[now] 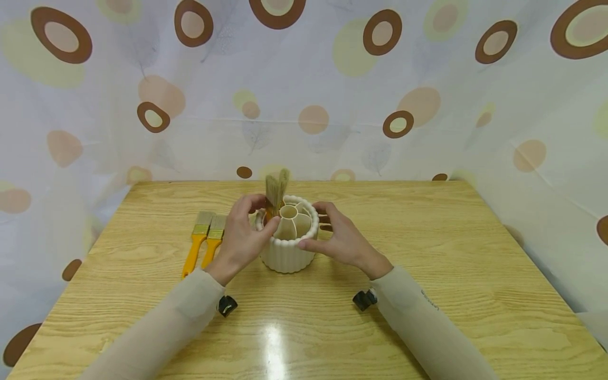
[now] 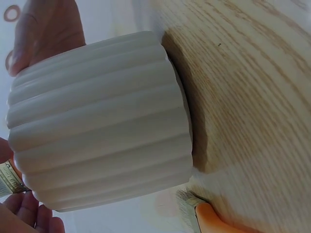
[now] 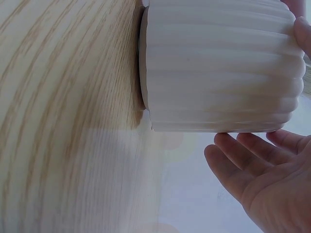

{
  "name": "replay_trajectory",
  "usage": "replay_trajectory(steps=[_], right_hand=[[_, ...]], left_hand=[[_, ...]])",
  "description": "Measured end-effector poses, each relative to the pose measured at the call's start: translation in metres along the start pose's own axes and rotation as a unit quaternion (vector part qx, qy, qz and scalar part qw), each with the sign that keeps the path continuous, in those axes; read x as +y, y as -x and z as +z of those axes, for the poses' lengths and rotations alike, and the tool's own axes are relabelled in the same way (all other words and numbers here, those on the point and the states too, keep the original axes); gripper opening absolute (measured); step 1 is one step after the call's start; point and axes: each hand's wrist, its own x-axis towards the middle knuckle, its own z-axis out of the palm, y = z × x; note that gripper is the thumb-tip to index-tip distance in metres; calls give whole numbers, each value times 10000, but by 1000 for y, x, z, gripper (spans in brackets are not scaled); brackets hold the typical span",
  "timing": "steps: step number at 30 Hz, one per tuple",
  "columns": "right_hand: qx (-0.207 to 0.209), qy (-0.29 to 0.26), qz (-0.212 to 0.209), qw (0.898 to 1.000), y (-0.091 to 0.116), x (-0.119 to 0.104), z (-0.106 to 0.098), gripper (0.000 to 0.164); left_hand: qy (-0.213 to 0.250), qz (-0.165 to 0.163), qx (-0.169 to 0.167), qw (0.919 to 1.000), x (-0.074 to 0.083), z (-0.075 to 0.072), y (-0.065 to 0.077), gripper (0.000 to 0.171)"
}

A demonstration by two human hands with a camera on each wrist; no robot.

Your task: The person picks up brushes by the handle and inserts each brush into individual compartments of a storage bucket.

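A cream ribbed holder (image 1: 287, 257) with a beaded rim and inner dividers stands upright on the table. Two paintbrushes stand bristles up at its left side; the nearer paintbrush (image 1: 272, 188) has an orange handle lowered past the rim. My left hand (image 1: 243, 232) pinches this brush at the left rim, thumb in front and fingers behind. In the left wrist view, the metal band of a brush (image 2: 12, 177) shows between thumb and fingers. My right hand (image 1: 344, 240) holds the holder's right side, thumb on the front rim, fingers (image 3: 233, 153) against the ribbed wall.
Two more paintbrushes with orange handles lie left of the holder, the outer brush (image 1: 193, 253) beside the inner brush (image 1: 212, 245), partly behind my left hand. The wooden table (image 1: 427, 237) reaches back to a patterned curtain (image 1: 313, 79). Dark wrist cameras hang below both sleeves.
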Motion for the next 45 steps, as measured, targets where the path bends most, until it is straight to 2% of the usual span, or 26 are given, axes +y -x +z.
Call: replay_trajectory(steps=[5,12,26,35,45], right_hand=[[-14,13,37,10000,0,0,0,82],[2,34,43,10000,0,0,0,83],[11,12,-16,10000,0,2,0,81],[-103,-204,37,9997,-1,1,0,83],[4,-77,20,10000,0,0,-1,81]], left_hand=[[-67,77,15,9999,-2,0,1,35],[-47,-192,-90,9998,-3,0,4,36],[45,-431,-283,9987,-4,-2,9,42],[99,-408,-230,9989,-3,-4,12,52],[24,-282,-57,9996,-5,-11,14,48]])
